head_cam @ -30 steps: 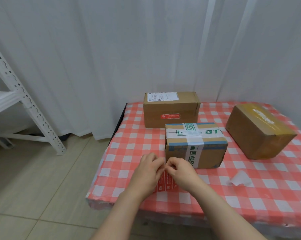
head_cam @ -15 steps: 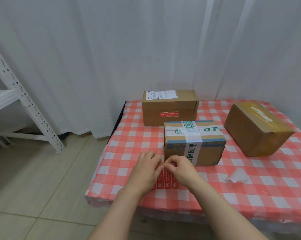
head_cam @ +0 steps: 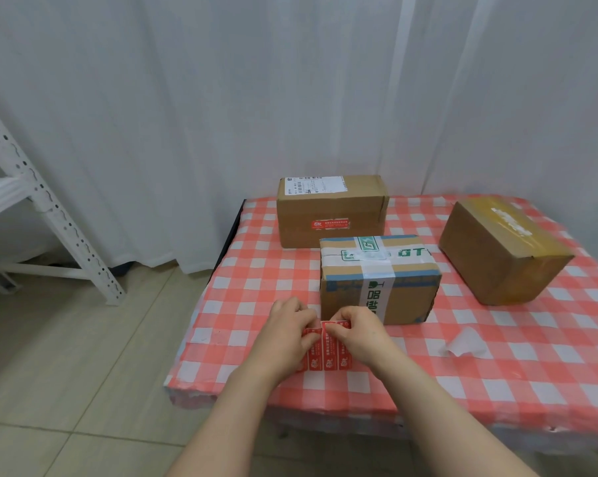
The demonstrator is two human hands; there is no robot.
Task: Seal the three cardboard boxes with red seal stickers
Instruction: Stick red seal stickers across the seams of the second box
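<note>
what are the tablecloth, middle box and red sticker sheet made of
The tablecloth looks like thin plastic sheet: slight sheen, crinkled at the front edge. The middle box is matte brown cardboard, wrapped in glossy printed tape. The red sticker sheet seems glossy paper or film; too small to be sure.

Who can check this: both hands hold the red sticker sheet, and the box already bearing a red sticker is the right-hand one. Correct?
No. The head view shows the red sticker on the back box by the curtain; the rest holds.
</note>
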